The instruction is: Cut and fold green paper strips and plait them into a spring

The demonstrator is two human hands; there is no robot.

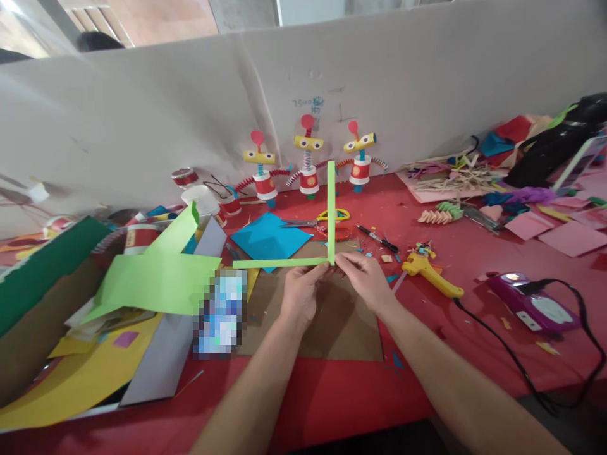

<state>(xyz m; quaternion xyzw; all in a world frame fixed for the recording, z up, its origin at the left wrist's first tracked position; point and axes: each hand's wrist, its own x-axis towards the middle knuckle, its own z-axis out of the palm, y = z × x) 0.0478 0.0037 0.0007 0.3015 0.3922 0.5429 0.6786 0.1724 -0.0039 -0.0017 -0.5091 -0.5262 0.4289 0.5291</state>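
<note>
Red table (332, 404), white partition wall (427, 82), daylight behind

1. Three paper robot figures (308, 161) lined up against the white partition (379, 69).
2. Blue paper square (270, 239) flat on the red bench (427, 328).
3. Yellow glue gun (430, 273) beside purple device (533, 303) with black cord (502, 344).
4. Large green sheet (156, 281) over yellow paper (80, 379).
</note>
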